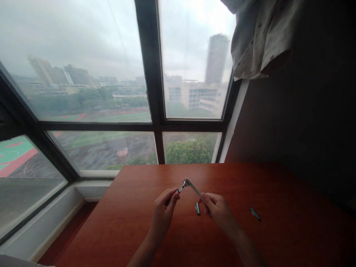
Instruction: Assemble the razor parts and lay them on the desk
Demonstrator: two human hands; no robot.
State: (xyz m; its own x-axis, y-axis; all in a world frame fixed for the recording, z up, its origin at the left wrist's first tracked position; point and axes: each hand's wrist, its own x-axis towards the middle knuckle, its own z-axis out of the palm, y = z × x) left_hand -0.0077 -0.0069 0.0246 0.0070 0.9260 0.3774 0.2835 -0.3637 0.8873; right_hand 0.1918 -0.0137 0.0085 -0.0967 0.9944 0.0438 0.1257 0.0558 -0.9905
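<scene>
My left hand (163, 209) is closed around the dark lower end of a razor handle (182, 187), whose metal neck points up and to the right. In my right hand (218, 208) is a slim, flat, pale stick (194, 188), pinched near its lower end. The stick's far tip meets the head end of the razor handle; I cannot make out whether the two are joined or just touching. A small green and black razor cartridge (197, 208) lies on the table close to my right fingers. Another razor cartridge (254, 214) rests farther right.
The reddish-brown wooden table (133, 222) reaches to the large framed window (155, 128) ahead. A dark wall (300, 122) stands at the right, and a spotted cloth (258, 40) hangs at the upper right. Left of the table runs a low white sill (59, 209).
</scene>
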